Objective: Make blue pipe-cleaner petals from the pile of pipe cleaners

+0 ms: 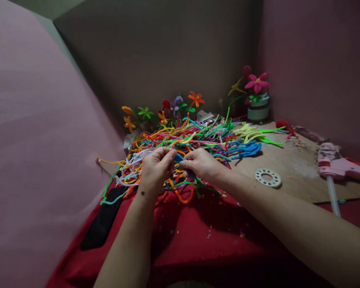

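Note:
Between both hands is a short blue pipe cleaner (178, 158), partly hidden by the fingers. My left hand (159, 165) pinches one end of it between thumb and forefinger. The fingers of my right hand (199, 163) are closed on the other part, just to the right. Both hands are held over the near side of a large tangled heap of coloured pipe cleaners (174, 138). Blue petal-like loops of pipe cleaner (248, 149) lie to the right of the heap.
Pipe-cleaner flowers (196, 99) stand behind the heap, and a pink one (257, 83) is by a grey-green jar (258, 109). On the board (300, 160) are a tape roll (268, 177) and pink glue gun (333, 166). A black flat object (100, 224) lies on the red cloth (192, 240).

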`<state>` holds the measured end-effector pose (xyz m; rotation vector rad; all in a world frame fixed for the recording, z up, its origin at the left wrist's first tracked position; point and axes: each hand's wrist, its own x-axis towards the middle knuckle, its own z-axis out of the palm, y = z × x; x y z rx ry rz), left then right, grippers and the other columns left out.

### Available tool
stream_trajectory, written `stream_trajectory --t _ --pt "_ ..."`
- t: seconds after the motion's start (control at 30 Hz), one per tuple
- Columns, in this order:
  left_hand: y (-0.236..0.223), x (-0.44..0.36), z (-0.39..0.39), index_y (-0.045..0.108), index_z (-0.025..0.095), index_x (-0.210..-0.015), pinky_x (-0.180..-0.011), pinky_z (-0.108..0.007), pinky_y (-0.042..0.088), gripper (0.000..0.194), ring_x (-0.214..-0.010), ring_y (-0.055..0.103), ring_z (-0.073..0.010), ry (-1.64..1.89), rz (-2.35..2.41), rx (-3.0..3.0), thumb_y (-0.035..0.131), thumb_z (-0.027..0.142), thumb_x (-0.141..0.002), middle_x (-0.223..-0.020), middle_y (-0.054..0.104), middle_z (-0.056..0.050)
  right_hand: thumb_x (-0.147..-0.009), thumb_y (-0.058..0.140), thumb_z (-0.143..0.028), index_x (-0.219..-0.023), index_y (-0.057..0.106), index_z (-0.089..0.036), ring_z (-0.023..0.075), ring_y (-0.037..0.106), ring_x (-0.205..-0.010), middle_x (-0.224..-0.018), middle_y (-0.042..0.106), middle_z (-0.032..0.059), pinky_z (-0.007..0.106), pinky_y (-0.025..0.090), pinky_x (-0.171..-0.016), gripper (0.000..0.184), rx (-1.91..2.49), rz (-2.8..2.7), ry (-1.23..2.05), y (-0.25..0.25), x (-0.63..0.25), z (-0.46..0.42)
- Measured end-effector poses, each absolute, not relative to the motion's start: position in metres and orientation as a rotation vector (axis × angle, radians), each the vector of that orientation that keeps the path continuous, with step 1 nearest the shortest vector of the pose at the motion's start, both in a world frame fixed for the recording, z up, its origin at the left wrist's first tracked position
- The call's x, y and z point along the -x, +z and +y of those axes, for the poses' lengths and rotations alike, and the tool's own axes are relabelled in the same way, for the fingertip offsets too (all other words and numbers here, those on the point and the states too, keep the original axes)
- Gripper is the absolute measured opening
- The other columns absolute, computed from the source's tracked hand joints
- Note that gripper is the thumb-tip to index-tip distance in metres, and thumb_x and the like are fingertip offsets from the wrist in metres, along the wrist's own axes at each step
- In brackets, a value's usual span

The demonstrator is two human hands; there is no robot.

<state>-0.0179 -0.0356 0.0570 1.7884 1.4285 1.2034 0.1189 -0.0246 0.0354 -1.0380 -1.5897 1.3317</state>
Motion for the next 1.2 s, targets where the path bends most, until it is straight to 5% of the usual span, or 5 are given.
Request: stream_trajectory --t 0.17,0.47,0.8,1.2 --pt "0.056 0.019 -0.035 0.060 0.014 -0.077 -0.036 -0.017 0.028 0.020 -0.035 0.037 -0.0048 1.158 1.124 -1.569 0.060 0.034 -0.074 -0.043 0.046 0.006 -0.077 0.052 -0.019 -0.054 0.055 -0.013 0.0075 0.046 -0.037 -0.044 0.055 -0.0011 0.020 0.034 -0.040 0.023 0.852 -1.452 1.568 0.036 -0.120 -0.026" --pt "0.055 0.014 -0.035 0.061 0.017 -0.060 -0.036 -0.017 0.031 0.019 -0.033 0.042 -0.0064 1.162 1.661 -1.924 0.055 0.029 -0.073 -0.037 0.048 0.005 -0.068 0.056 -0.014 -0.047 0.059 -0.013 0.0045 0.031 -0.033 -0.035 0.044 -0.0047 0.022 0.020 -0.038 0.021 1.055 -1.696 1.379 0.035 -0.120 -0.028" --pt "0.055 0.020 -0.031 0.058 0.017 -0.060 -0.032 -0.017 0.028 0.017 -0.030 0.040 -0.0061 1.151 1.478 -1.770 0.057 0.028 -0.072 -0.035 0.046 0.007 -0.068 0.054 -0.018 -0.055 0.060 -0.012 0.0086 0.048 -0.041 -0.045 0.054 -0.0011 0.022 0.038 -0.047 0.015 0.747 -1.467 1.580 0.025 -0.114 -0.023" --pt "0.055 0.014 -0.034 0.059 0.015 -0.062 -0.033 -0.015 0.028 0.017 -0.034 0.037 -0.0039 1.196 1.469 -1.767 0.060 0.030 -0.071 -0.040 0.044 0.007 -0.060 0.063 -0.021 -0.049 0.057 -0.013 0.0088 0.049 -0.044 -0.046 0.055 -0.0010 0.024 0.039 -0.050 0.015 0.709 -1.270 1.604 0.026 -0.113 -0.025"
